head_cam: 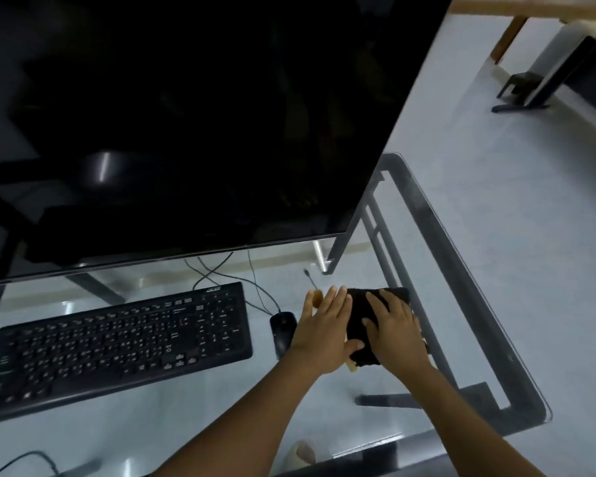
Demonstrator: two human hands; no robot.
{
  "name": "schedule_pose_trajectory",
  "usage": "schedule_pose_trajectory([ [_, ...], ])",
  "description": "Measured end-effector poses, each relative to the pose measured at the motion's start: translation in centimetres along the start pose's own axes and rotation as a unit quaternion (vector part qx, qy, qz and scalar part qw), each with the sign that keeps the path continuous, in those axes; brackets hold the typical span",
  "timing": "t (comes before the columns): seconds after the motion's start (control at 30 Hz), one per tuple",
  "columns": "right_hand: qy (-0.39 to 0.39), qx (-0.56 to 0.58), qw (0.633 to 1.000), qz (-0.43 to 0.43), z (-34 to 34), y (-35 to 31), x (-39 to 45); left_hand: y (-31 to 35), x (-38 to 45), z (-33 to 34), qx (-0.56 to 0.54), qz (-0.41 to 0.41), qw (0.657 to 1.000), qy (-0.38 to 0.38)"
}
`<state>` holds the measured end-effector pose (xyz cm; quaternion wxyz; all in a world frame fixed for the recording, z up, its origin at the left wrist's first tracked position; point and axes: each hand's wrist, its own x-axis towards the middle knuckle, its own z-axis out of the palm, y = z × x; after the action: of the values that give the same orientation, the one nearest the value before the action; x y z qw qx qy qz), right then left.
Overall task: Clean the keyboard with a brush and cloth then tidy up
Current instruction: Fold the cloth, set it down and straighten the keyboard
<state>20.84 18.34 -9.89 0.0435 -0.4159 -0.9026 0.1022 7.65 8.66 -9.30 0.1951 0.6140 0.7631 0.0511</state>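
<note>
A black keyboard point(117, 342) lies on the glass desk point(461, 304), left of my hands. A folded black cloth point(358, 313) rests on the glass to the right of a black mouse point(283, 330). My left hand point(324, 327) lies flat with spread fingers across the cloth's left edge, its thumb on the cloth. My right hand point(394, 330) presses flat on the cloth's right half. A pale wooden piece, probably the brush point(351, 368), pokes out below the cloth and again near my left fingertips; most of it is hidden.
A large dark monitor point(186, 132) hangs over the back of the desk, with cables point(217, 266) trailing behind the keyboard. The desk's metal frame point(427, 256) shows through the glass at the right. A wooden table leg point(508, 37) stands on the floor far right.
</note>
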Motion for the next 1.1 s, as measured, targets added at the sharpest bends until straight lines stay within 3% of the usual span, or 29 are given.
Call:
schedule_pose_trajectory([
  [0.23, 0.016, 0.055, 0.997, -0.056, -0.2, -10.1, 0.0, -7.3, -7.9, -2.9, -0.036, -0.08, 0.993, 0.078],
  [0.63, -0.058, 0.08, 0.992, -0.078, 1.4, -27.0, -2.7, -23.1, -25.8, -4.8, -0.076, -0.267, 0.942, 0.191],
  [0.9, -0.073, 0.075, 0.994, -0.029, 3.5, -33.6, -4.8, -29.6, -31.1, -4.3, -0.084, -0.328, 0.925, 0.171],
  [1.1, -0.097, 0.023, 0.995, 0.009, 3.7, -33.5, -4.9, -30.7, -32.4, -3.6, -0.115, -0.371, 0.907, 0.161],
])
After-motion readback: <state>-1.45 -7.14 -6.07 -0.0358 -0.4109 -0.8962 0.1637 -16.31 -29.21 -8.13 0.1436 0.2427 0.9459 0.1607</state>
